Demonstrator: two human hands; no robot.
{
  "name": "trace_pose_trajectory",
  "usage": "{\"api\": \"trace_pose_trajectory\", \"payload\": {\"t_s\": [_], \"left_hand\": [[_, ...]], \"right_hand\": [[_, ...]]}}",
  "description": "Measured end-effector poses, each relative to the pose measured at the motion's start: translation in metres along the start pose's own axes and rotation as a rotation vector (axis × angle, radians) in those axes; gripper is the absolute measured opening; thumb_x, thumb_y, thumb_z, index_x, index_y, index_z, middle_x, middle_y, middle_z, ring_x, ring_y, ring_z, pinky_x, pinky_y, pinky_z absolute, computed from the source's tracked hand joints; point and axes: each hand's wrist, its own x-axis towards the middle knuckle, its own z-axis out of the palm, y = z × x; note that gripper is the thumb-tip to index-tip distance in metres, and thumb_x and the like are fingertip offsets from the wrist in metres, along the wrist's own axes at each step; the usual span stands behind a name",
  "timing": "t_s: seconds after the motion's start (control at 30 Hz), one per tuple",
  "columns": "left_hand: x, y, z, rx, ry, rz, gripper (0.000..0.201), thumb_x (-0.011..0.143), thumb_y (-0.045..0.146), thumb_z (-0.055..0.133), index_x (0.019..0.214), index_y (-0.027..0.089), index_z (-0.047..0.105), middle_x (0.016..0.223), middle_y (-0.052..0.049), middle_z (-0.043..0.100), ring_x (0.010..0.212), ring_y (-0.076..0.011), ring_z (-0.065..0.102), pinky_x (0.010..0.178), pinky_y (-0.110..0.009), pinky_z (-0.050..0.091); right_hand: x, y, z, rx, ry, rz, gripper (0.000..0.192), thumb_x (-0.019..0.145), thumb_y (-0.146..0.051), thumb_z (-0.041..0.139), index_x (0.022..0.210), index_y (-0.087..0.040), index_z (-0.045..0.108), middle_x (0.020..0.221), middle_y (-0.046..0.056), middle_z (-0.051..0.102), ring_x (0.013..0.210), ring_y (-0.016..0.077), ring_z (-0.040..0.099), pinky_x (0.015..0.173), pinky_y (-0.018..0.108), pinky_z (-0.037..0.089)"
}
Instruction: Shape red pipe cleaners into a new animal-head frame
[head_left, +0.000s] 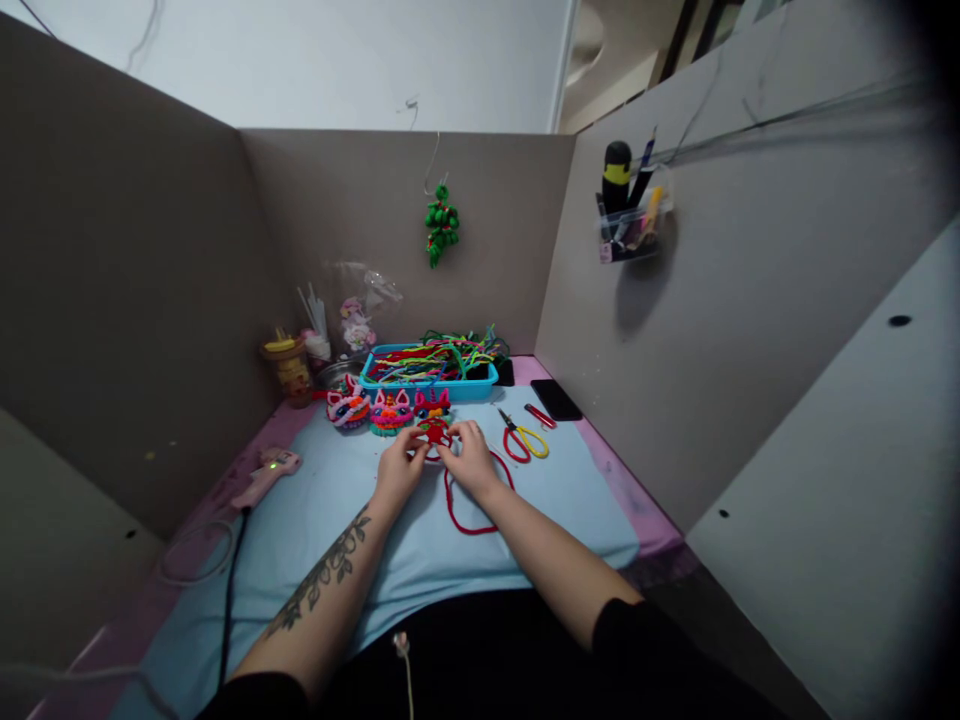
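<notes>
Between my two hands is a small red craft piece (436,432) of twisted pipe cleaner, with a bit of green at its upper left. My left hand (401,462) pinches its left side with thumb and fingers. On the right side, my right hand (468,456) grips it the same way. A long red pipe cleaner (480,531) curves in a loop on the blue cloth, passing under my right wrist. Just beyond my hands stand several colourful pipe-cleaner animal heads (391,411). Scissors (526,442) with red and yellow handles lie right of my right hand.
A blue basket (457,390) of pipe cleaners stands at the back. A phone (556,400) and a small red tool (540,416) lie at the right. At the left are a pink glue gun (266,476) with its cord and a brown-yellow cup (289,372). Partitions enclose the table.
</notes>
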Motion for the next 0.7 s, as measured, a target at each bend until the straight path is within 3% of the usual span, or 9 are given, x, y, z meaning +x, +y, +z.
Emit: {"api": "trace_pose_trajectory", "payload": {"t_s": [0.13, 0.27, 0.7], "left_hand": [[0.0002, 0.0024, -0.0013, -0.066, 0.000, 0.017, 0.026, 0.077, 0.030, 0.054, 0.100, 0.019, 0.054, 0.078, -0.003, 0.068, 0.072, -0.0168, 0.064, 0.063, -0.026, 0.046], [0.0001, 0.0049, -0.0016, -0.124, -0.001, 0.001, 0.027, 0.075, 0.030, 0.057, 0.100, 0.019, 0.053, 0.078, -0.003, 0.068, 0.073, -0.0175, 0.065, 0.064, -0.027, 0.046], [0.0038, 0.0099, -0.0003, -0.446, 0.028, -0.197, 0.036, 0.066, 0.033, 0.067, 0.092, 0.019, 0.046, 0.061, 0.003, 0.062, 0.055, -0.0115, 0.058, 0.052, -0.020, 0.041]], "right_hand": [[-0.0002, 0.0012, 0.0022, 0.142, 0.008, 0.065, 0.005, 0.071, -0.020, 0.061, 0.076, -0.020, 0.061, 0.085, 0.003, 0.051, 0.086, 0.0179, 0.052, 0.084, 0.032, 0.043], [0.0000, -0.0019, 0.0026, 0.225, 0.027, 0.082, 0.004, 0.072, -0.020, 0.061, 0.075, -0.020, 0.064, 0.083, 0.002, 0.051, 0.083, 0.0164, 0.053, 0.082, 0.031, 0.044], [-0.0024, -0.0055, 0.0015, 0.205, 0.001, 0.019, 0.005, 0.073, -0.018, 0.062, 0.072, -0.021, 0.067, 0.082, 0.002, 0.048, 0.083, 0.0164, 0.051, 0.080, 0.030, 0.042]]}}
